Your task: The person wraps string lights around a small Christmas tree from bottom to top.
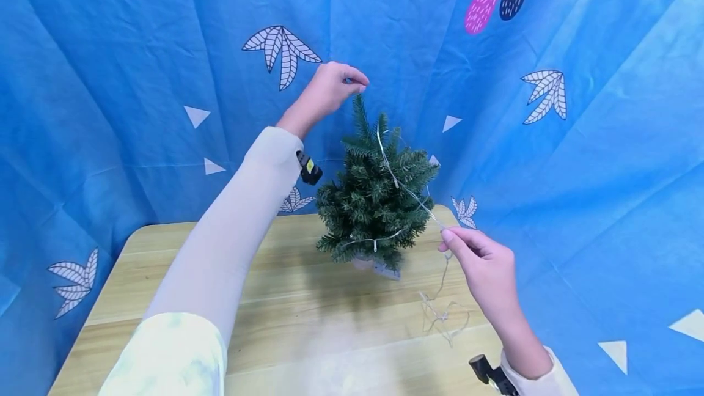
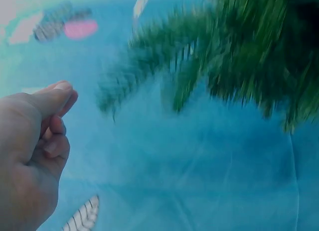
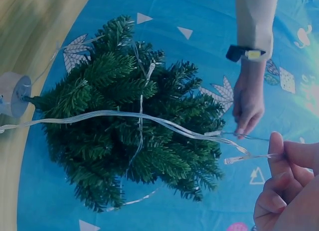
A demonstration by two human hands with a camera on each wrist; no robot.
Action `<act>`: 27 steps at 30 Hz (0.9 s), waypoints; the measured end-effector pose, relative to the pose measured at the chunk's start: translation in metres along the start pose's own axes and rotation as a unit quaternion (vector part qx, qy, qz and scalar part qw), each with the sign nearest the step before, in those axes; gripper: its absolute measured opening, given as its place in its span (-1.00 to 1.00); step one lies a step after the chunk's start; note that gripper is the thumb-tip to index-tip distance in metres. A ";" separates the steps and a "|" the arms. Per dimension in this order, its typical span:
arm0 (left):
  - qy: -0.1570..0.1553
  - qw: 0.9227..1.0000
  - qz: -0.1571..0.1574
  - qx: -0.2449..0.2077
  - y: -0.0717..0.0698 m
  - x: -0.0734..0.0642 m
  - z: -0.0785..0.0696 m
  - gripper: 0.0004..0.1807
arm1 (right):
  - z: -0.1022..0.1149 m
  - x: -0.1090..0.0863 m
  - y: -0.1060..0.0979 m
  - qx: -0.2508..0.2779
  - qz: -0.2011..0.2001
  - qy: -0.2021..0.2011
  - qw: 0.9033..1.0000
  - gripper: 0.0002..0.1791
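A small artificial Christmas tree (image 1: pixel 368 194) stands on the table. Clear string lights (image 1: pixel 396 183) run around its branches and out to my right hand (image 1: pixel 488 271). Thumb and forefinger of that hand pinch the wire to the right of the tree; a small bulb (image 3: pixel 234 161) hangs by the fingertips in the right wrist view. My left hand (image 1: pixel 332 84) is raised by the treetop, thumb and fingers drawn together. In the left wrist view this hand (image 2: pixel 32 151) is apart from the blurred branch tip (image 2: pixel 112 99), with nothing visible between its fingers.
Loose wire (image 1: pixel 442 316) of the string lies tangled on the wooden table (image 1: pixel 286 316), below the right hand. The tree has a pale round base (image 3: pixel 14 94). A blue patterned cloth (image 1: pixel 137 109) hangs behind and beside the table. Each wrist wears a black camera strap.
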State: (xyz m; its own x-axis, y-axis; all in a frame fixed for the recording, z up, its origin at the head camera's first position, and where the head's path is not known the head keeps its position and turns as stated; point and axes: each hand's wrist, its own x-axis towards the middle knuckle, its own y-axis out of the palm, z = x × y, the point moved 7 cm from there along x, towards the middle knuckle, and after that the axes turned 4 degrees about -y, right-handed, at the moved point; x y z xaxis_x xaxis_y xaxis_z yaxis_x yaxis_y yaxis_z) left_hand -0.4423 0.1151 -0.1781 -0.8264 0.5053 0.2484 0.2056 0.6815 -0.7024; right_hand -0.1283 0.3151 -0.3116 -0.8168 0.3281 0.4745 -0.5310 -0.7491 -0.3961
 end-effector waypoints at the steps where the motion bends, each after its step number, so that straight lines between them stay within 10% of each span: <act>1: 0.017 1.000 -0.009 -0.005 0.003 -0.008 -0.004 -0.70 | 0.000 0.000 0.000 0.001 -0.001 0.000 1.000 -0.87; 13: 0.226 0.972 -0.022 -0.057 0.069 -0.112 -0.042 -0.81 | -0.003 0.000 0.000 0.011 -0.014 -0.001 1.000 -0.85; 27: 0.307 0.950 0.025 -0.045 0.142 -0.159 -0.047 -0.80 | -0.009 -0.001 0.013 0.017 -0.002 -0.007 1.000 -0.86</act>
State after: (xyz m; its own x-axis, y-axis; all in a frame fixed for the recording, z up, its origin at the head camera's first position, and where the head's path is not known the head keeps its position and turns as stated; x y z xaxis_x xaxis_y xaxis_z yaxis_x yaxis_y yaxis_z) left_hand -0.2569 0.1568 -0.2859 -0.3578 0.7336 0.5777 0.3030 0.6764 -0.6713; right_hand -0.1361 0.3105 -0.3248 -0.8117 0.3229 0.4867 -0.5256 -0.7671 -0.3678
